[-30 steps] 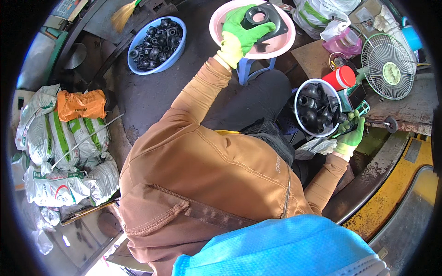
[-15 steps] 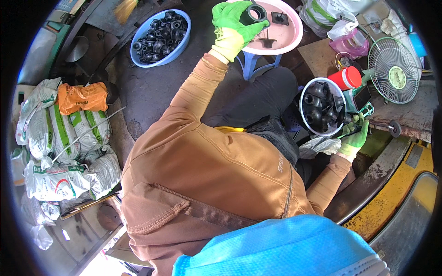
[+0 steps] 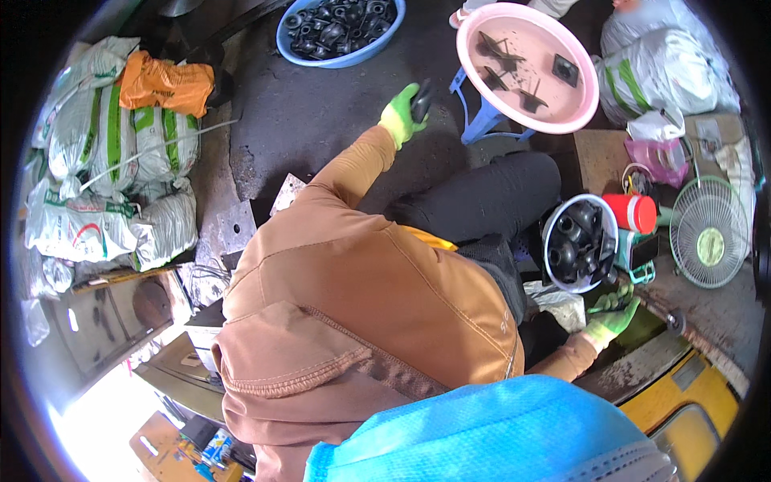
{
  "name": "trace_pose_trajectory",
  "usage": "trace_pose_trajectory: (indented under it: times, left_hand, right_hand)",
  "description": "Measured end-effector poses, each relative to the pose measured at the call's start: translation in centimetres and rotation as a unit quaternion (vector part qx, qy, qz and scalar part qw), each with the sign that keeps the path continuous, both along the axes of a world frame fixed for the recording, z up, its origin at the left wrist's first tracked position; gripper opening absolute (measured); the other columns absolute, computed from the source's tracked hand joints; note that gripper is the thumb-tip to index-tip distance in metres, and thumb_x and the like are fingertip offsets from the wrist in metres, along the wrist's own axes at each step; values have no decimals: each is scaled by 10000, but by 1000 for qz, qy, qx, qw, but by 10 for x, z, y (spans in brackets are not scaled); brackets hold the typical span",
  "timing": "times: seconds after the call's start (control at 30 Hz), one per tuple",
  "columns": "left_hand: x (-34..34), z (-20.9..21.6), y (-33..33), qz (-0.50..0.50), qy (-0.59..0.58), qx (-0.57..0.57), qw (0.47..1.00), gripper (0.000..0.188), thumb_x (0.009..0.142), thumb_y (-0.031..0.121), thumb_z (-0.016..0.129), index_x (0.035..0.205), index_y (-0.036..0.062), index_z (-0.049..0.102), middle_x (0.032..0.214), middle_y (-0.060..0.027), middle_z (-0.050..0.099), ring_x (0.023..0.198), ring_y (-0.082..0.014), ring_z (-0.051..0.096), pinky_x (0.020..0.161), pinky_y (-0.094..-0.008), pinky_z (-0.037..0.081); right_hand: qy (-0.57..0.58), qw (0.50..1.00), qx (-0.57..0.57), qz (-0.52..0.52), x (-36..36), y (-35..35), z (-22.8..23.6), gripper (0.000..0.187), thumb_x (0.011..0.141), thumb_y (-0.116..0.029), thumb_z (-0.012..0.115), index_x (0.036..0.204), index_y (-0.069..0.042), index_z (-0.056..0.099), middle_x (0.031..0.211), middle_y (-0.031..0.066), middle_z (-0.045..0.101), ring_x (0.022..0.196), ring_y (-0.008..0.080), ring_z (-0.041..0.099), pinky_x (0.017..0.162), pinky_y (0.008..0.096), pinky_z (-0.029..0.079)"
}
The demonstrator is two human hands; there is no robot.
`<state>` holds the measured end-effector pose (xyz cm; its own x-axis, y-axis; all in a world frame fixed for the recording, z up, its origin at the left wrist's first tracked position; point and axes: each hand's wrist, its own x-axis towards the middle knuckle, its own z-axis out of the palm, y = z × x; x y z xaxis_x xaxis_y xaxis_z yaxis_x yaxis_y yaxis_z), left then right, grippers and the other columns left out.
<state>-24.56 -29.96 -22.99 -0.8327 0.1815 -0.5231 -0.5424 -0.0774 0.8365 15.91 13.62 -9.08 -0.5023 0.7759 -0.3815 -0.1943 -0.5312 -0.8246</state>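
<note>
Two gloved hands show in my head view, the only feed I have. At the far middle, the left hand (image 3: 399,114) is closed round a black part (image 3: 422,101), holding it above the dark floor (image 3: 321,120). I see that part between two basins, touching neither. Far left of it stands a blue basin (image 3: 337,61) heaped with similar black pieces. Far right of it, a pink basin (image 3: 526,71) sits on a blue stool (image 3: 484,124), with several flat, dark pieces spread over its bottom, well apart from the hand.

On the right, nearer to me, the right hand (image 3: 612,319) has its fingers bent near a dark object; I cannot tell whether it grips it. Just beyond that hand I find a white tub (image 3: 548,255) filled with rounded black parts. A red container (image 3: 638,214) stands just beside the tub, on its far right, and a fan (image 3: 707,245) is farther right. Along the left side I see stacked sacks (image 3: 100,161) with an orange bag (image 3: 165,83) lying on top.
</note>
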Motion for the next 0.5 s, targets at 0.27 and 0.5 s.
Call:
trace_pose_trajectory:
  times: [0.27,0.5]
  left_hand:
    - [-54,-192,-88,314,-199,-12,928,540,925,476,505,1281,77,581,1217,-116,638,1107,-247,602,946,-344,445]
    - [-206,-172,-141,408,-57,-100,906,483,951,483,503,1160,70,642,1103,-72,680,964,-233,632,844,-337,478]
  right_hand:
    - [-22,999,-44,19,18,24,20,354,977,-449,513,953,-127,658,708,-72,577,463,49,412,409,207,334]
    - [-140,979,130,-77,72,89,35,385,992,-426,491,991,-80,660,880,-3,706,539,94,520,481,224,441]
